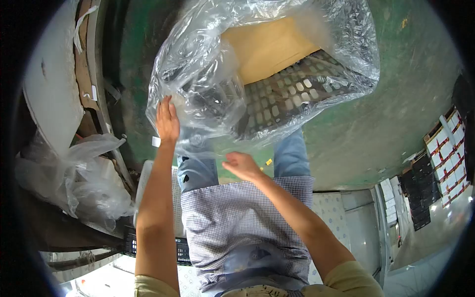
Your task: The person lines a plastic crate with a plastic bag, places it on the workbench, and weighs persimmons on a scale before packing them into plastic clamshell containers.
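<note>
A large clear plastic bag (198, 54) lies spread in front of my knees. Inside it is a dark crate with a perforated wall (277, 96), partly covered by a tan cardboard sheet (272, 44). My left hand (168, 121) rests against the bag's left side, fingers stretched out and close together. At the bag's near edge, between my knees, is my right hand (241, 166), its fingers curled in toward the thumb on what looks like the thin film. The film there is nearly transparent, so the exact contact is hard to see.
Crumpled plastic (89, 178) sits at the left beside a white-topped surface (54, 84). A light-coloured basket (175, 198) stands by my left leg. Stacked white boxes with red bands (448, 153) are at the far right on the green floor (346, 138).
</note>
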Demonstrator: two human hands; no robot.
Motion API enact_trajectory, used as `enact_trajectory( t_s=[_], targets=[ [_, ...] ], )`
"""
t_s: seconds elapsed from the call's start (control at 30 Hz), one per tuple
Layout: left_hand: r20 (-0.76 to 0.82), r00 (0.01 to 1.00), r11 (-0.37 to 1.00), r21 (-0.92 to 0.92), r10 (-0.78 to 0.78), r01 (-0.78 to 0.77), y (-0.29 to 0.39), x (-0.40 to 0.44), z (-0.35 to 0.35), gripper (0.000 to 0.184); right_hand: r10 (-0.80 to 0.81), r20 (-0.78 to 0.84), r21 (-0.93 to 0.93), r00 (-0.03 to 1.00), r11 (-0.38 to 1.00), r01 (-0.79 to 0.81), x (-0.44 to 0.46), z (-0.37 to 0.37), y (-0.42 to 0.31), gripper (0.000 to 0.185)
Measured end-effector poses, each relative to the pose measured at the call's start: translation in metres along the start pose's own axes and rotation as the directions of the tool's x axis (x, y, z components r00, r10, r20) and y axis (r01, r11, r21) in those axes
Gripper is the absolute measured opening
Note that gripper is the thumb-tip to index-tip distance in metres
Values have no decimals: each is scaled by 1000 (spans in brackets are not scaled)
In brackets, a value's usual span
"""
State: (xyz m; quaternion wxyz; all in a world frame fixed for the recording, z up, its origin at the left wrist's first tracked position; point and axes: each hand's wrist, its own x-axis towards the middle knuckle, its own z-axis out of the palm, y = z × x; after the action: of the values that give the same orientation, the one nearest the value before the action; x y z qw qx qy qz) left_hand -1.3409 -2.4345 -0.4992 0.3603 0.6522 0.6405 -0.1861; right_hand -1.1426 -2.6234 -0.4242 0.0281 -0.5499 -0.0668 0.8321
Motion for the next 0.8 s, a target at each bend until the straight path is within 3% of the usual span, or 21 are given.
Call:
enact_trajectory(
  t_s=[0.03, 0.07, 0.1, 0.13, 0.17, 0.2, 0.23, 0.27, 0.3, 0.37, 0.43, 0.47, 0.5, 0.53, 0.57, 0.6, 0.7, 0.8],
  targets=[
    [22, 996, 992, -86, -87, 88, -18, 15, 12, 51, 203, 117, 237, 972, 945, -226, -4, -16, 4, 57],
    [54, 984, 970, -168, -169, 175, -30, 37, 24, 56, 236, -4, 523, 972, 829, -199, -10, -29, 6, 57],
    [204, 931, 777, -512, -304, 366, -34, 62, 24, 60, 298, -114, 757, 948, 644, -111, -12, -41, 7, 57],
    [388, 850, 434, -736, -357, 519, -28, 87, 15, 63, 333, -295, 778, 896, 628, 23, -8, -49, 9, 64],
    [339, 843, 482, -704, -418, 522, 8, 105, -6, 50, 366, -460, 771, 809, 617, 159, -2, -58, 11, 72],
    [404, 875, 269, -841, -267, 470, 35, 113, -24, 48, 416, -488, 799, 767, 566, 201, 9, -71, 13, 67],
    [507, 854, 116, -847, -119, 519, 26, 135, -25, 44, 468, -507, 823, 723, 512, 246, 24, -84, 18, 62],
    [576, 817, 316, -784, 45, 535, 11, 153, -24, 40, 521, -518, 841, 678, 455, 293, 33, -92, 20, 57],
    [657, 748, 493, -682, 91, 540, 11, 162, -38, 36, 472, -600, 788, 646, 489, 374, 38, -96, 20, 51],
    [643, 635, 491, -424, -428, 761, 36, 168, -66, 32, 353, -747, 655, 564, 536, 532, 43, -101, 12, 39],
    [443, 676, 600, -321, -588, 733, 43, 162, -94, 31, 284, -807, 585, 518, 505, 634, 37, -97, 6, 18],
    [368, 690, 640, -266, -623, 720, 39, 163, -105, 41, 209, -860, 500, 466, 529, 686, 34, -95, 3, 15],
    [181, 811, 761, -280, -556, 585, 31, 161, -113, 40, 137, -903, 411, 407, 548, 729, 26, -93, 0, 14],
    [-9, 892, 863, -258, -452, 435, 30, 155, -122, 39, 209, -911, 405, 357, 624, 668, 15, -95, -3, 11],
    [-198, 929, 940, -206, -312, 271, 33, 154, -132, 39, 178, -916, 391, 361, 606, 693, -1, -99, -7, 11],
    [-252, 943, 960, -228, -218, 161, 50, 144, -148, 45, 140, -922, 371, 361, 584, 722, -26, -104, -30, 11],
    [-216, 975, 919, -392, -48, -42, 106, 104, -191, 54, 73, -919, 355, 387, 583, 731, -97, -116, -71, 11],
    [12, 999, 897, -441, -30, 32, 131, 67, -221, 78, 34, -890, 353, 455, 682, 640, -158, -120, -101, 11]
  ],
)
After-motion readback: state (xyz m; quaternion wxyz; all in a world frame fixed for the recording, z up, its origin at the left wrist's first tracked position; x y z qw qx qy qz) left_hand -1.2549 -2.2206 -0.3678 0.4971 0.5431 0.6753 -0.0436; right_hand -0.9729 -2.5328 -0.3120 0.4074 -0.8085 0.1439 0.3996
